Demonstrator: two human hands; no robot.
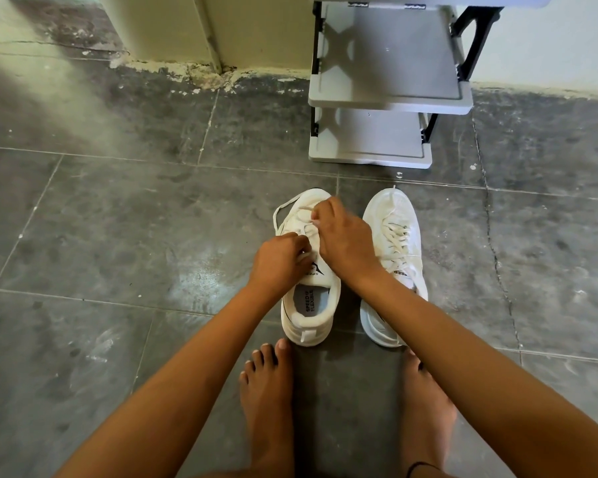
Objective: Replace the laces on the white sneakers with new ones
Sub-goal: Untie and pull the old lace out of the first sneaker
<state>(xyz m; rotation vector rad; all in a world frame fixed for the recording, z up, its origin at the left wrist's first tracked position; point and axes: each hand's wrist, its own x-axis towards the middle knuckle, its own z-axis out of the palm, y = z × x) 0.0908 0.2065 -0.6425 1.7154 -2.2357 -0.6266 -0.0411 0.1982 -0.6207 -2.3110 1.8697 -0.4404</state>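
Two white sneakers stand side by side on the grey tiled floor, toes pointing away from me. The left sneaker (309, 315) has its white lace (281, 210) partly loose, with a loop lying off its left side. My left hand (278, 258) pinches the lace over the tongue. Further toward the toe, my right hand (342, 236) pinches the lace with curled fingers. The right sneaker (392, 232) is fully laced and untouched, partly crossed by my right forearm.
A grey plastic shelf rack (390, 98) with black posts stands just beyond the sneakers, against a white wall. My bare feet (268, 391) rest on the floor right behind the shoes. A cream pillar (173, 29) with peeling paint stands at the back left.
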